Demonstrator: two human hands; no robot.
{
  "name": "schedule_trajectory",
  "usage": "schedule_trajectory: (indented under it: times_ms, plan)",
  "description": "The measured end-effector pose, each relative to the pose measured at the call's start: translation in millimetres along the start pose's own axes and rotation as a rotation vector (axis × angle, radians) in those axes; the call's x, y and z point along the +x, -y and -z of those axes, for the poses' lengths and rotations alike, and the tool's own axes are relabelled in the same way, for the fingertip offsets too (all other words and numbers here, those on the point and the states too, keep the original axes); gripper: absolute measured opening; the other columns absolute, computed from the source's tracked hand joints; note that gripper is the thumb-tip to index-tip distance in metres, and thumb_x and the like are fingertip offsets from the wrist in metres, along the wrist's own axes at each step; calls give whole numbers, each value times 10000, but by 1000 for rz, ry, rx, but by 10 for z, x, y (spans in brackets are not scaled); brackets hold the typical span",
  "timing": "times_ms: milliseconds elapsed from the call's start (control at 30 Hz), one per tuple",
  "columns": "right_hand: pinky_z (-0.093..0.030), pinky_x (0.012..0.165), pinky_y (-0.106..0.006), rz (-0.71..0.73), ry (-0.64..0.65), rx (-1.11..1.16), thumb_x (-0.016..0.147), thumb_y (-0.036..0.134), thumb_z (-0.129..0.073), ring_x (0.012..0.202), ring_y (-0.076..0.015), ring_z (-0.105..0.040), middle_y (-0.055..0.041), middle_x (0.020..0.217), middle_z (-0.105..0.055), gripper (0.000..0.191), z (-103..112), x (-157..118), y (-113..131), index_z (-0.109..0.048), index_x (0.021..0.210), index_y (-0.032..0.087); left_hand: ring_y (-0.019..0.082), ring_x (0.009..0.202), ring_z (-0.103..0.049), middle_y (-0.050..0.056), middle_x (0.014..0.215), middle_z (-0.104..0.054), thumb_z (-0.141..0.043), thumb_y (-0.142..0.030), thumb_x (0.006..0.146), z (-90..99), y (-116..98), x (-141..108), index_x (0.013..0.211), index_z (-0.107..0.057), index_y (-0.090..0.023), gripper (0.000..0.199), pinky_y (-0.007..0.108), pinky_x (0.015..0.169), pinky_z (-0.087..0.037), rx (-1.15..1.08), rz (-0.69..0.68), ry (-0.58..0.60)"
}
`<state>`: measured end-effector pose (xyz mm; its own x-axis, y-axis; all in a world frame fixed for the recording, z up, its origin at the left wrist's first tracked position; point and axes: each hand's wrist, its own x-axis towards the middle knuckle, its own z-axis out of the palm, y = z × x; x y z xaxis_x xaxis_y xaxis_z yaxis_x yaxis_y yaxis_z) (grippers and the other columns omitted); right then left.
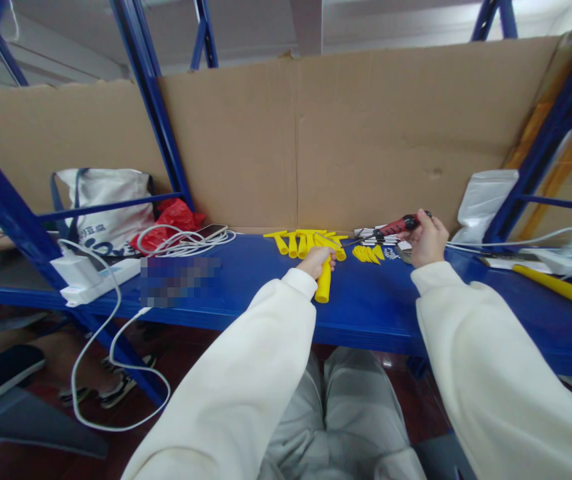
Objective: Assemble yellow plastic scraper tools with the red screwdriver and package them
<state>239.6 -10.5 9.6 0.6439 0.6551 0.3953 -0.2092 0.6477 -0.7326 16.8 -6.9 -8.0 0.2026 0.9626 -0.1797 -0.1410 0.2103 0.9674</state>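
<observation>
My left hand (316, 262) is closed around a yellow T-shaped tube (323, 285), whose round lower end sticks out toward me. In my right hand (427, 241), the fingers grip the black end of a screwdriver with a red and black handle (390, 228). Its thin metal shaft points left to the top of the held tube; whether the tip touches is too small to tell. Behind my left hand lies a row of several similar yellow T-shaped pieces (293, 245). Between my hands are small yellow wedge-like pieces (365, 254) and a group of white pieces (373, 235).
A cardboard sheet (366, 133) closes the back of the blue shelf (256, 277). To the left are coiled white cables (191, 245), a red plastic bag (176, 219), a tote bag (111, 200) and a power strip (101, 283). A white pouch (486, 203) and long yellow tube (561, 289) lie right.
</observation>
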Motion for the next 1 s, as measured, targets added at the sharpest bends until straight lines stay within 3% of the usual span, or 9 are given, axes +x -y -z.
schedule_trajectory:
  times_ms: [200, 433, 700, 1000]
  plan:
    - [-441, 406, -262, 52, 27, -46, 660, 579, -817, 511, -124, -551, 60, 689, -518, 514, 34, 31, -24, -441, 770, 247, 55, 441, -342, -58, 605, -412, -572, -80, 838, -5, 4, -3, 839, -525, -191, 121, 182, 448, -296, 4, -1, 19]
    - [-466, 425, -302, 125, 114, -146, 617, 701, -750, 545, -153, -567, 24, 724, -531, 572, 88, 63, -34, -419, 771, 261, 48, 445, -330, -61, 618, -420, -639, -87, 811, -5, 4, -10, 810, -502, -199, 178, 181, 446, -282, -9, 7, 33]
    - [-479, 419, -289, 67, 62, -112, 649, 654, -781, 507, -130, -538, 42, 712, -539, 521, 77, 76, -37, -497, 827, 256, 68, 446, -358, -59, 548, -423, -482, -28, 874, -11, -25, -55, 800, -478, -191, 179, 180, 467, -292, 21, 13, 59]
    - [-499, 424, -312, 105, 92, -121, 646, 671, -773, 493, -132, -529, 50, 678, -509, 532, 87, 88, -61, -467, 786, 258, 65, 429, -356, -59, 534, -426, -486, -23, 876, -16, -32, -62, 768, -460, -194, 204, 183, 453, -280, 3, 11, 61]
